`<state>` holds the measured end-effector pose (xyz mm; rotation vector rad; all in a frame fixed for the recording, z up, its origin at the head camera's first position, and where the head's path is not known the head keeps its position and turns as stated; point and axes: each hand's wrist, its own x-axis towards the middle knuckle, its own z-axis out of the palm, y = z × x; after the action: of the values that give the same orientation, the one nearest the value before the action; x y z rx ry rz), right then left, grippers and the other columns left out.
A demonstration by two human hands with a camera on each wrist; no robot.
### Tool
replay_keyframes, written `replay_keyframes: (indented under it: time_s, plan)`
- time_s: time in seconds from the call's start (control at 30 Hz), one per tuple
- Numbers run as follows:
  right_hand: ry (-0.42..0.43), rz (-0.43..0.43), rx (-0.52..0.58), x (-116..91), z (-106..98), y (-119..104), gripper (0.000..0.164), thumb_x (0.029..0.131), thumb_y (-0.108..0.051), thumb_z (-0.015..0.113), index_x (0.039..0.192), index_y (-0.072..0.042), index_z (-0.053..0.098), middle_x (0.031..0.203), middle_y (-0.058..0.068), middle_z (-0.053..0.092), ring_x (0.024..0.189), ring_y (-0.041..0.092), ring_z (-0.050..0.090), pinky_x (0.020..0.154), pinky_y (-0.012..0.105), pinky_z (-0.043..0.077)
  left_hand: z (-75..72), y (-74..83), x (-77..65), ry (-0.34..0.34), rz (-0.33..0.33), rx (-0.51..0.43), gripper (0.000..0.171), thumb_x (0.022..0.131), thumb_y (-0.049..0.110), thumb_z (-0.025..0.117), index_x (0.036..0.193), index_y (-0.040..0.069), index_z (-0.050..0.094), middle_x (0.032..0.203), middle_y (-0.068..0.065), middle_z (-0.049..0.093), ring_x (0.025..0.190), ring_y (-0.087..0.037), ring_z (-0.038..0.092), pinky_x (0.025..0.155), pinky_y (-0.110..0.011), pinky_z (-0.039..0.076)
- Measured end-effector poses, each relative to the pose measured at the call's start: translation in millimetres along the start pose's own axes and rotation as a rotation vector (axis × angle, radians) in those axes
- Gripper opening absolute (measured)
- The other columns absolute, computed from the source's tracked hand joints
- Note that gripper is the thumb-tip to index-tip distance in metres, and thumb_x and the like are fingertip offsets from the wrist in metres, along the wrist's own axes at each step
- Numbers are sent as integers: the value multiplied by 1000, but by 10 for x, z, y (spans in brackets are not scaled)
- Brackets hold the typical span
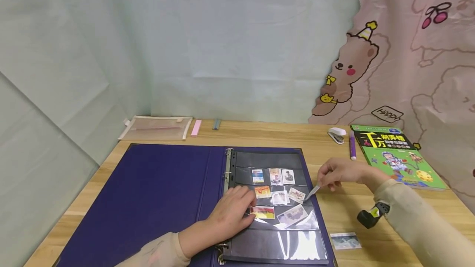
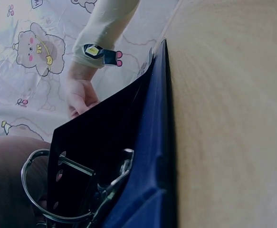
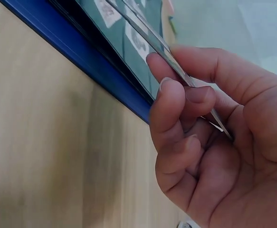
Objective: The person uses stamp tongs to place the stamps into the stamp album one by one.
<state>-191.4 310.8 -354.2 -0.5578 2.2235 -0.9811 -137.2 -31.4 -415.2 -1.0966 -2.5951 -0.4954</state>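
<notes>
Tweezers (image 1: pixel 313 193) are pinched in my right hand (image 1: pixel 339 172), their tips at a small stamp (image 1: pixel 296 195) in the middle strip of a black stamp page (image 1: pixel 267 244). In the right wrist view, thumb and fingers grip the metal tweezers (image 3: pixel 178 70). My left hand (image 1: pixel 230 211) rests on the page's left part, fingertips beside a red and yellow stamp (image 1: pixel 263 212). Several other stamps sit in the clear strips, among them a tilted grey one (image 1: pixel 293 216). The page lies in an open blue ring binder (image 1: pixel 148 193); its metal ring (image 2: pixel 24 178) shows in the left wrist view.
A loose blue-grey stamp (image 1: pixel 346 241) lies right of the binder. Further back are a stapler (image 1: pixel 337 135), a purple marker (image 1: pixel 352 145) and a green book (image 1: pixel 404 168). A mesh pouch (image 1: pixel 157 128), a pink strip (image 1: pixel 196 127) and a grey-blue strip (image 1: pixel 217 124) lie along the back.
</notes>
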Motion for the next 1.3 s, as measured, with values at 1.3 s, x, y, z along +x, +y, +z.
replay_keyframes:
  time_s: [1.3]
  plan:
    - [46, -46, -33, -72, -22, -31, 17, 84, -11, 55, 79, 4, 61, 57, -3, 56, 51, 4, 51, 45, 23, 39, 22, -9, -10, -14, 6, 30, 28, 68, 30, 73, 82, 20, 50, 75, 11, 44, 70, -6, 38, 65, -19, 29]
